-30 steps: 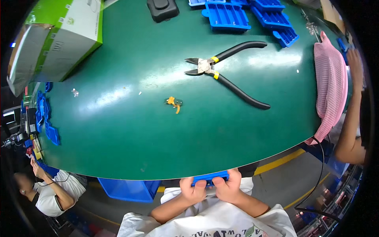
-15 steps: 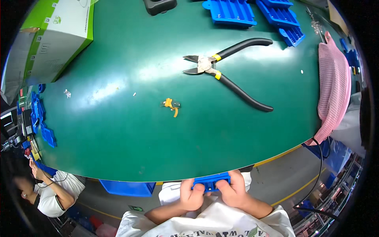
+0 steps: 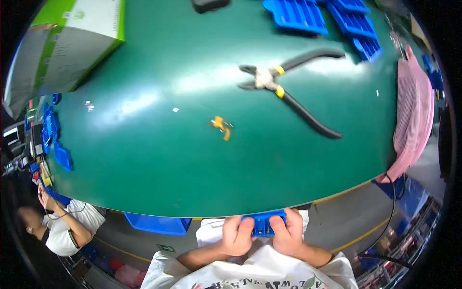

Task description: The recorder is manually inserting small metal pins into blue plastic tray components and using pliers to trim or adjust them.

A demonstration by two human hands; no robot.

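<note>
Just past the table's near edge, above my lap, a small blue plastic tray-like part with compartments is held between both hands. My left hand grips its left end, thumb on the top face. On its right end sits the thumb of my right hand, with the fingers wrapped behind. The undersides of the fingers are hidden. On the green table lie diagonal cutters with black handles, jaws spread. Left of them and nearer is a small orange and dark part, slightly blurred.
Several blue compartmented parts lie at the far right, others at the left edge. A white-green carton stands far left, a pink mesh pouch at right. Below the edge is a blue bin. A co-worker sits at left.
The view has shifted, so the table items appear a little farther right. Both hands keep hold of the blue part, with the thumbs slightly shifted on it.
</note>
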